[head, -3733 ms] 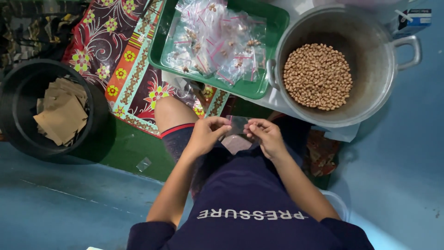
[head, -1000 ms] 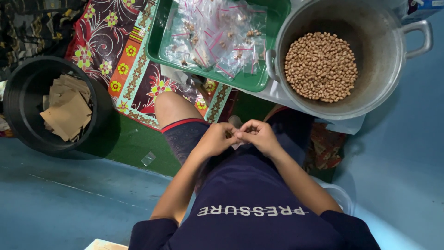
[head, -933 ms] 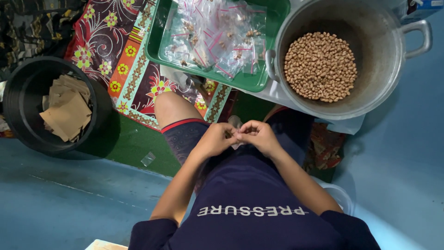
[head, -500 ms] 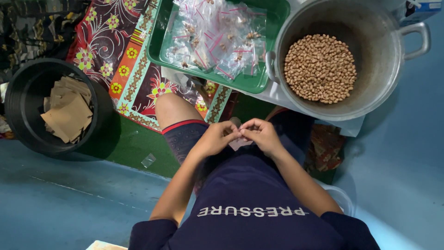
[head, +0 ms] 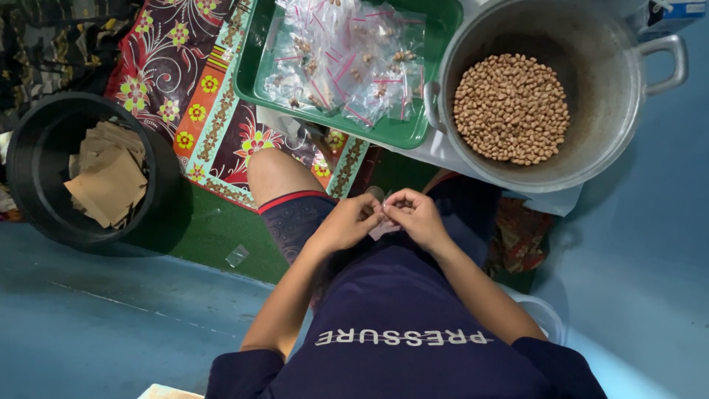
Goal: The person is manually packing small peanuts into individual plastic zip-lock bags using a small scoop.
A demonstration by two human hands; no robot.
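Left hand: the left hand (head: 347, 222) is curled over the person's lap, fingertips pressed together and pinching the top of a small clear bag (head: 384, 227), meeting the other hand there.

Right hand: the right hand (head: 417, 216) is curled the same way, thumb and fingers nipped shut on the same small clear bag, knuckles touching the left hand's fingertips.

Small clear bag: only a pale sliver shows between and just below the two hands, above the dark blue shirt (head: 399, 332); what is inside it I cannot tell.

Pot: a big metal pot (head: 613, 96) stands at the top right, just beyond the hands, with a heap of brown peanuts (head: 511, 108) on its bottom and one handle sticking out to the right.

Tray: a green tray (head: 399, 131) sits just left of the pot, touching its rim, and holds a pile of filled clear packets (head: 343, 63) with pink strips along their tops.

Mat: a flowered mat (head: 199, 96) in dark red lies under the tray's left edge and runs up to the bare knee (head: 277, 174).

Bucket: a black bucket (head: 44, 214) stands well apart at the far left on the blue floor (head: 111, 318), with brown paper pieces (head: 107, 177) stacked inside.

Scrap: one small clear scrap (head: 237, 256) lies on the green patch of floor between the bucket and the knee.
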